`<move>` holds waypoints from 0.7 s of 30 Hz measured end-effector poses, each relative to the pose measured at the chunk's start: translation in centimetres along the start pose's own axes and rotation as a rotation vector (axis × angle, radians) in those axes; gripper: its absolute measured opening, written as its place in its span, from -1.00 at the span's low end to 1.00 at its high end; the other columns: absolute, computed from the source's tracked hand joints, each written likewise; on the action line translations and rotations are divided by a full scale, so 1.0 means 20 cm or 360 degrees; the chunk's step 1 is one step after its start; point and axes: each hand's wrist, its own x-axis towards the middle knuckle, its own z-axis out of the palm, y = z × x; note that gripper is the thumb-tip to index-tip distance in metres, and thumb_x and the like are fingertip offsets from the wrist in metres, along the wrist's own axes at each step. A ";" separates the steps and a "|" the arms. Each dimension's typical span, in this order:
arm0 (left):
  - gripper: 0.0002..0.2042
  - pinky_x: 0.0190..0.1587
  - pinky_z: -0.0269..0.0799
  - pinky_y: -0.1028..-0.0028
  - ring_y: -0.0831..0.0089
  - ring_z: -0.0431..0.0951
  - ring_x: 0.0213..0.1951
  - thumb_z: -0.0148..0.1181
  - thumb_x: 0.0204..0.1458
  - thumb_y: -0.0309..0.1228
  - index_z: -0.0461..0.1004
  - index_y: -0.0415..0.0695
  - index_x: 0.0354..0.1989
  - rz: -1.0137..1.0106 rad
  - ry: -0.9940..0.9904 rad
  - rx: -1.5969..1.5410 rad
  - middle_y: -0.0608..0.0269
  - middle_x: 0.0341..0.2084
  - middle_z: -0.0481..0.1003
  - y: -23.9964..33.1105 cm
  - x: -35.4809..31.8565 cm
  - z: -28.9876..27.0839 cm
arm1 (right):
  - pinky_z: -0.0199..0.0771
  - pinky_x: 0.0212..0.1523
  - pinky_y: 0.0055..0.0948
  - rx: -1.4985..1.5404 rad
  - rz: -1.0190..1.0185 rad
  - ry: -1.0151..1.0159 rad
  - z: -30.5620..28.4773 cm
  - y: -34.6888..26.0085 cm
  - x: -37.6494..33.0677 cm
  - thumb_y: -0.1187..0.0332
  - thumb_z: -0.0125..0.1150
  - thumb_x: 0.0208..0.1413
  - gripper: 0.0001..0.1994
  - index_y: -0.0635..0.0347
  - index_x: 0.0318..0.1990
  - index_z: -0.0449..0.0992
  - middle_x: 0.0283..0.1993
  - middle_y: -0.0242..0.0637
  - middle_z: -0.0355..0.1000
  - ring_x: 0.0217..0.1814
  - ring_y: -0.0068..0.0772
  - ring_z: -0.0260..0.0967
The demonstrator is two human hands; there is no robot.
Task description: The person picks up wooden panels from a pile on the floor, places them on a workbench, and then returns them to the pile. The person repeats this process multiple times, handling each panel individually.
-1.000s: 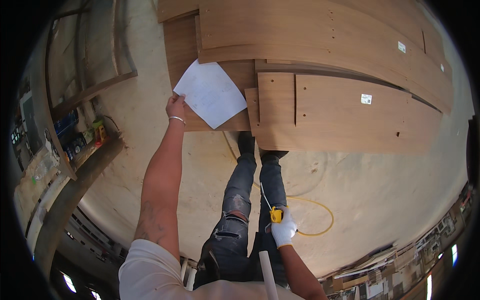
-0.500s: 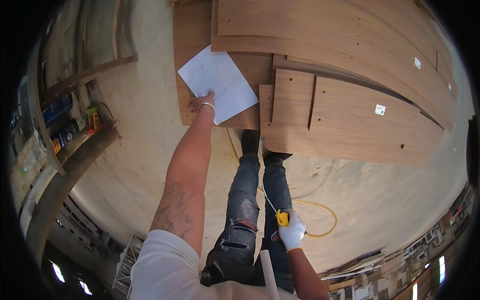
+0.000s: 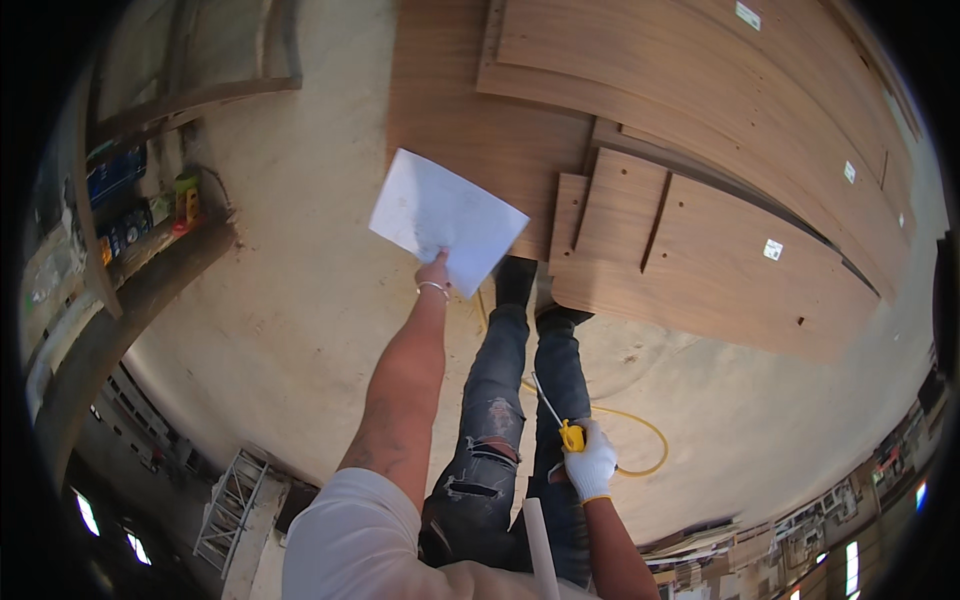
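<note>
My bare left hand point(image 3: 434, 272), a bracelet at its wrist, pinches the near edge of a white sheet of paper point(image 3: 440, 205) with faint printed lines. The paper slants over the left edge of a brown wood panel point(image 3: 475, 120). In a white knit glove, my right hand point(image 3: 591, 464) is closed round a yellow air blow gun point(image 3: 572, 436). Its thin nozzle points up and to the left, in front of my right leg. A yellow hose point(image 3: 662, 432) loops beside that hand.
Brown panels with drilled holes point(image 3: 700, 235) lie stacked ahead and to the right, some bearing small white labels point(image 3: 772, 249). On the left stands a metal-framed rack point(image 3: 190, 100) with bottles and boxes. A white ladder-like frame point(image 3: 232, 505) is at lower left.
My left hand has drawn the paper nearer and slightly right, lifting it off the panel and turning it. My right hand keeps its hold on the blow gun. The view has shifted left.
</note>
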 end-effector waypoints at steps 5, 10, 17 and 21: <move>-0.59 -0.18 0.47 0.29 0.34 0.57 -0.31 0.47 -0.16 -0.30 0.55 -0.34 -0.20 0.0753 -0.0038 0.0029 0.12 -0.33 0.62 -0.11 -0.36 -0.30 | 0.47 -0.10 -0.12 -0.0010 -0.0170 0.0038 -0.06 -0.06 -0.07 0.33 0.40 -0.18 -0.57 -0.03 -0.07 0.47 -0.21 -0.10 0.53 -0.13 0.02 0.49; -0.65 -0.11 0.47 0.10 -0.10 0.54 -0.17 0.26 -0.07 -0.32 0.49 -0.16 -0.09 0.1691 -0.0381 0.1205 -0.10 -0.25 0.55 0.05 -1.23 -0.41 | 0.51 -0.13 -0.07 -0.0162 -0.0361 -0.0026 -0.24 -0.19 -0.21 0.27 0.39 -0.15 -0.65 0.03 -0.14 0.50 -0.24 -0.03 0.54 -0.15 0.11 0.50; -0.72 -0.28 0.42 -0.03 -0.15 0.55 -0.34 -0.03 0.06 -0.42 0.30 -0.11 -0.03 0.1838 -0.0558 0.1761 -0.15 -0.46 0.54 0.48 -2.05 -0.87 | 0.48 -0.33 -0.20 0.0014 -0.0426 0.0493 -0.61 0.23 -0.16 0.42 0.22 -0.03 -0.83 0.19 -0.24 0.52 -0.43 -0.06 0.52 -0.31 -0.02 0.54; -0.49 -0.06 0.48 0.15 -0.11 0.57 -0.14 0.11 -0.01 -0.56 0.30 -0.16 0.20 0.1905 -0.0173 0.0432 -0.21 -0.22 0.56 0.58 -2.06 -1.25 | 0.37 -0.65 -0.27 0.0743 -0.0075 0.0130 -0.74 0.73 -0.01 0.31 0.10 0.21 -0.87 0.16 -0.26 0.44 -0.58 -0.21 0.41 -0.64 -0.21 0.41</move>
